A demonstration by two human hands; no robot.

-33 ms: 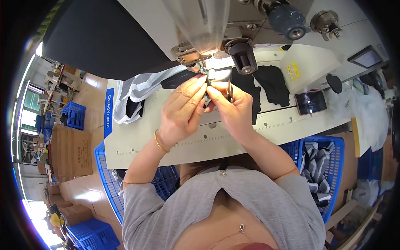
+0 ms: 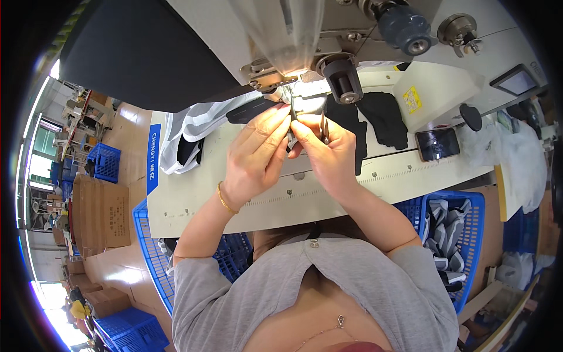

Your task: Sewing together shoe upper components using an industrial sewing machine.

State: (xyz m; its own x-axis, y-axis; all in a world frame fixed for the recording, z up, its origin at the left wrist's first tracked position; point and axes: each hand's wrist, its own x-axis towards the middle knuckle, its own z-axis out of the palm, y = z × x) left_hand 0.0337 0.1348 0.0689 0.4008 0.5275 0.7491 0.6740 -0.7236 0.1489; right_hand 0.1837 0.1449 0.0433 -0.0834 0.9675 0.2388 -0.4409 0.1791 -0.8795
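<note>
Close together under the lit needle area of a sewing machine (image 2: pixel 275 79), both my hands pinch a small black fabric piece (image 2: pixel 294 111). My left hand (image 2: pixel 258 146) is closed on its left side, fingers pressed together. My right hand (image 2: pixel 328 152) grips the right side between thumb and fingers. A slim dark pointed tool (image 2: pixel 324 128), perhaps thread snips, also sits in the right hand. My fingers hide most of the fabric. Left of them, grey-and-white striped fabric (image 2: pixel 202 126) with black parts lies on the machine table (image 2: pixel 234 214).
Black fabric pieces (image 2: pixel 382 120) and a phone (image 2: pixel 437 144) lie right of my hands. Blue baskets, one with striped pieces (image 2: pixel 478 234), stand below the table edge. The machine head overhangs my hands. A clear plastic bag (image 2: pixel 525 170) is at the far right.
</note>
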